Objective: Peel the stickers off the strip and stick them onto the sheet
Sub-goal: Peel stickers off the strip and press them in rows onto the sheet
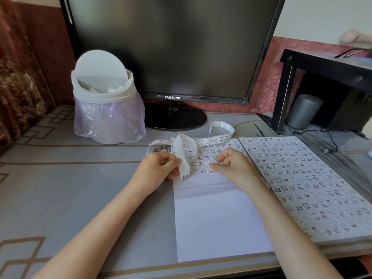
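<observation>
Bin (103,93), white, swing lid tilted open, lilac plastic liner (108,121) hanging out below its rim; contents: crumpled white paper scraps (112,89), partly seen under the lid. It stands on the grey patterned worktop (80,178), left of the monitor (171,47). Sheet (217,218), white, lies flat on the worktop before the person; its far part carries rows of small stickers (203,158), its near part is bare. Strip (184,146), white backing paper, loops over the sheet's far edge, with printed stickers along the stretch behind. Left hand (159,168): grip closed, fingers and thumb pinching the strip's near end at the sheet's left edge. Right hand (233,166): fingers curled, thumb and forefinger tips down at the nearest sticker row; whether this grip has a sticker cannot be told. Just right of the sheet, a stack (302,178) topped by a sheet fully covered in stickers.
</observation>
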{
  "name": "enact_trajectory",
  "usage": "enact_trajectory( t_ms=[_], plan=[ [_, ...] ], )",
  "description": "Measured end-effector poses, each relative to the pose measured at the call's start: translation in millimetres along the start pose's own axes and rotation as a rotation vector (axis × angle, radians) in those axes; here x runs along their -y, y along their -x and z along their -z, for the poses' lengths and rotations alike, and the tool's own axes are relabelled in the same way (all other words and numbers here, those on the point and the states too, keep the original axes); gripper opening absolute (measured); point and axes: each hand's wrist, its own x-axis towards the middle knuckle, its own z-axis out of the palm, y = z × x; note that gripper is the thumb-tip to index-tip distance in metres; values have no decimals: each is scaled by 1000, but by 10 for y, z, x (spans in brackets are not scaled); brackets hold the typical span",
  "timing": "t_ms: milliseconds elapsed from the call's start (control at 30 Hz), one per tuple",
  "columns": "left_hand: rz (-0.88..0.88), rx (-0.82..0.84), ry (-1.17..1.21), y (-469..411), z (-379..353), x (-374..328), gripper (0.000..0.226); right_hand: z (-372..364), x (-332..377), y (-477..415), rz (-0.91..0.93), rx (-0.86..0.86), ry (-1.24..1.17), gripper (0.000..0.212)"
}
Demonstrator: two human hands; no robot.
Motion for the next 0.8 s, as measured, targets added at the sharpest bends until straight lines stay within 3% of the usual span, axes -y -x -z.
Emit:
enact_trajectory(
  t_ms=[233,467,800],
  plan=[
    [21,-1,113,-19,29,-3,21,2,95,53,132,-43,-173,10],
    [9,-53,282,-13,47,-57,23,-138,412,232,399,127,-343,8],
    [23,1,366,12,27,-110,26,-242,444,241,347,123,-478,19]
  ],
)
